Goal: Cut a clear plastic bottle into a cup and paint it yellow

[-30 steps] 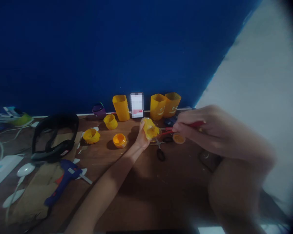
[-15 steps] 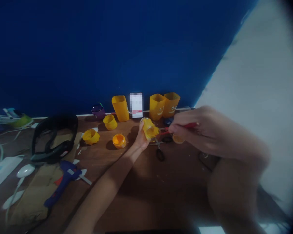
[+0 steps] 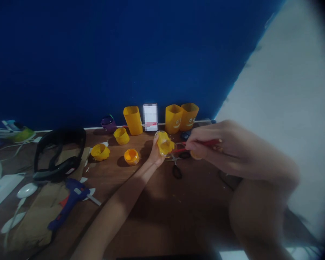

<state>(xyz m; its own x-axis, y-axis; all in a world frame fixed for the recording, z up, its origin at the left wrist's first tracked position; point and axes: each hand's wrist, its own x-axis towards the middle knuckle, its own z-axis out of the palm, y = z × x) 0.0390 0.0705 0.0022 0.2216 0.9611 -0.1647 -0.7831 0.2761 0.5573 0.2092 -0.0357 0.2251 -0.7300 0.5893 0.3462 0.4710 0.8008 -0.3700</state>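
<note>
My left hand (image 3: 156, 153) is closed around a small yellow-coated plastic cup (image 3: 164, 143), whose jagged open end points right and toward me. My right hand (image 3: 219, 142) grips a slim red tool (image 3: 209, 142); two thin red parts reach from the fingers toward the cup's rim, and blur hides its exact kind. Below the cup lie scissors (image 3: 176, 171) with dark handles. An open jar of orange-yellow paint (image 3: 131, 156) stands left of my left hand. Two more yellow cups, one scalloped (image 3: 100, 152) and one plainer (image 3: 121, 136), sit farther left. My right fingers partly cover a round orange thing (image 3: 195, 154).
Yellow containers, one at left (image 3: 133, 120) and two with smiling faces (image 3: 173, 119), line the blue wall beside a white card or screen (image 3: 150, 117). A purple cup (image 3: 108, 124), blue glue gun (image 3: 76, 193), cardboard (image 3: 35, 220), black headset-like frame (image 3: 60, 153) and cables occupy the left.
The red tool has turned slightly in my right hand, and two red parts now show near the cup. My left hand keeps the cup in nearly the same place.
</note>
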